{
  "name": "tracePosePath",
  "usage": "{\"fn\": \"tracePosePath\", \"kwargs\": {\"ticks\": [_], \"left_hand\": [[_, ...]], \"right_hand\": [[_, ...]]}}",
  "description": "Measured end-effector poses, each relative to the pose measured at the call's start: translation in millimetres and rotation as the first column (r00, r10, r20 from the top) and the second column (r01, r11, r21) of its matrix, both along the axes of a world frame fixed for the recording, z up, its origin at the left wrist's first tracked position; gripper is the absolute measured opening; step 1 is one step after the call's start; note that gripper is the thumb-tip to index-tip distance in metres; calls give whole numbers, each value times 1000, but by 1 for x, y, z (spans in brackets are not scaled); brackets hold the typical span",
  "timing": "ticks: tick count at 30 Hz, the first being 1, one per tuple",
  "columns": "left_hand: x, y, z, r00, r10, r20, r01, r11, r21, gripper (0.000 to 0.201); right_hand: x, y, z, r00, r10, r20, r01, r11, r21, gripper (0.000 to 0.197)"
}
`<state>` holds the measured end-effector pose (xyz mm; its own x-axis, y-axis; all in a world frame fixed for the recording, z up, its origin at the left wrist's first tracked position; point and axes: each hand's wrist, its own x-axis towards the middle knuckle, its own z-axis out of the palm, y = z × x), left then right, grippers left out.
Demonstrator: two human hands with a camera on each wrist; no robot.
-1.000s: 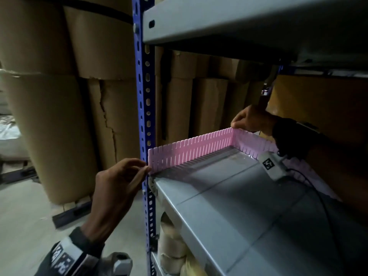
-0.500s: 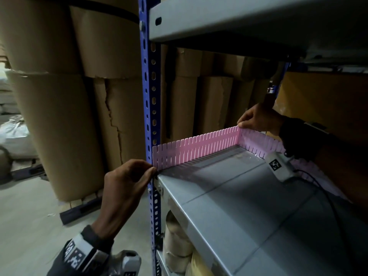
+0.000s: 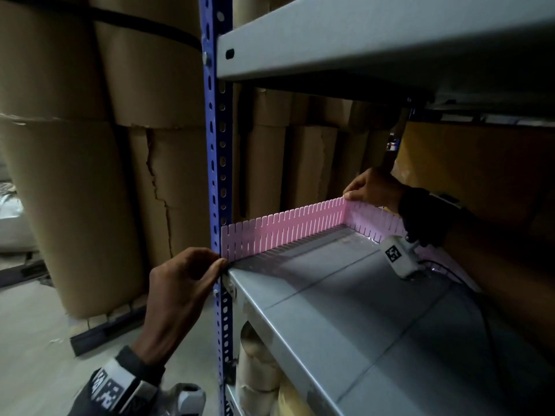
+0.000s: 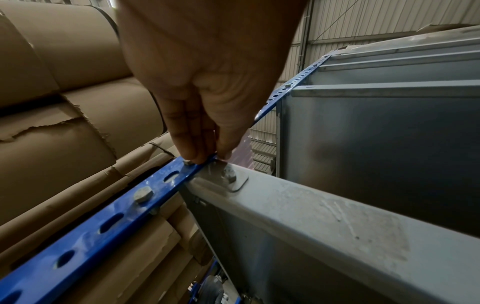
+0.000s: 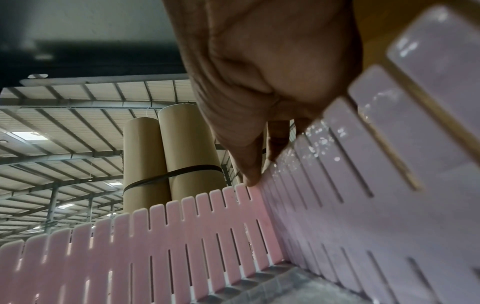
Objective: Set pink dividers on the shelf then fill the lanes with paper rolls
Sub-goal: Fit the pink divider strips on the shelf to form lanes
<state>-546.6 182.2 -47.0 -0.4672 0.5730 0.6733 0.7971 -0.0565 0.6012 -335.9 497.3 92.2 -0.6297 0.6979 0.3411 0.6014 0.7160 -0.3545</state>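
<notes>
A slotted pink divider point(image 3: 285, 232) stands on edge along the left side of the grey shelf point(image 3: 345, 310). A second pink divider point(image 3: 372, 222) runs along the back and meets it at the far corner point(image 5: 255, 197). My left hand point(image 3: 222, 262) pinches the first divider's near end point(image 4: 242, 148) beside the blue post point(image 4: 145, 189). My right hand point(image 3: 348, 196) pinches the top of the dividers at the far corner, thumb tip point(image 5: 252, 181) on the joint. Small brown paper rolls point(image 3: 255, 355) lie on the shelf below.
An upper grey shelf point(image 3: 375, 34) hangs close overhead. Tall brown paper rolls point(image 3: 75, 205) stand on the floor to the left and behind the rack. A brown box or roll point(image 3: 480, 175) fills the shelf's right side. A cable point(image 3: 468, 295) trails across the shelf.
Both hands stay at the two ends of the left divider. The left fingertips sit slightly lower on its near end, and the view has shifted a little.
</notes>
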Motion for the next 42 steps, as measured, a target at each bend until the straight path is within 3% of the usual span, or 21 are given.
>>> {"fn": "tracePosePath", "kwargs": {"ticks": [8,12,14,20,24,26,29,31,36,42], "left_hand": [[-1,1,-1,999,-29,23,29,1000,11,22],[-5,2,0,996,-71,46,71,997,21,21],[-6,2,0,994,-97,51,96,995,22,22],[-4,-11,7,984,-162,75,158,986,48,20],[7,-39,15,972,-232,47,226,969,100,39],[19,-54,18,949,-314,35,306,941,142,39],[48,-70,13,891,-452,48,430,872,236,16],[76,-78,8,827,-555,90,518,815,259,12],[156,-96,5,658,-742,129,703,666,248,14],[237,-125,15,476,-878,41,850,471,235,16]], "right_hand": [[0,-13,8,1000,-14,3,14,999,45,18],[4,-36,21,999,-27,46,23,996,86,34],[7,-49,29,998,-55,31,52,995,84,30],[21,-110,46,981,-176,80,174,984,28,22],[42,-166,43,954,-288,85,286,958,31,27],[57,-196,40,935,-329,132,330,944,13,32],[90,-250,36,913,-387,129,395,918,-41,23],[114,-293,38,880,-451,151,464,884,-62,17],[178,-388,50,772,-610,176,628,775,-68,22],[270,-478,37,665,-745,38,745,661,-89,16]]}}
